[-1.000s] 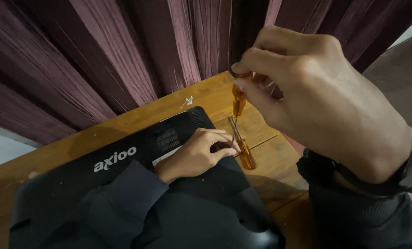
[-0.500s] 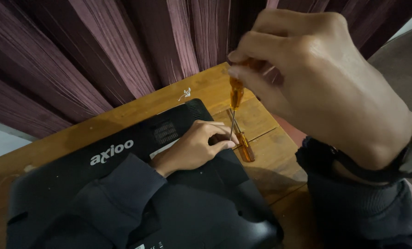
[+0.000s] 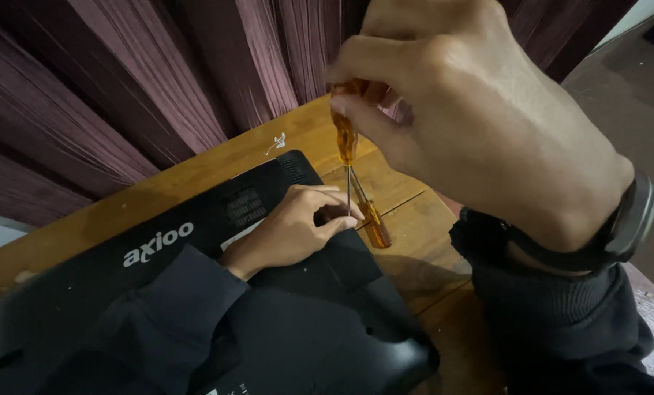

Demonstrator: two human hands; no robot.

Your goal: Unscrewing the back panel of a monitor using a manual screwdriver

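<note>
Fingers (image 3: 374, 121) of your right hand (image 3: 480, 124) grip the orange-handled screwdriver (image 3: 345, 135) upright, tip down at the upturned black laptop (image 3: 297, 292) corner, where your left hand's (image 3: 290, 230) curled fingers steady it on the table (image 3: 415, 249).

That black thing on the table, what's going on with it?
A person is bent over a black laptop that lies on a wooden table. Their right hand holds an orange-handled screwdriver upright, tip down at the laptop's edge. Their left hand rests on the laptop, fingers right by the tip. A second orange screwdriver lies on the table beside it. Dark curtains hang behind.
</note>
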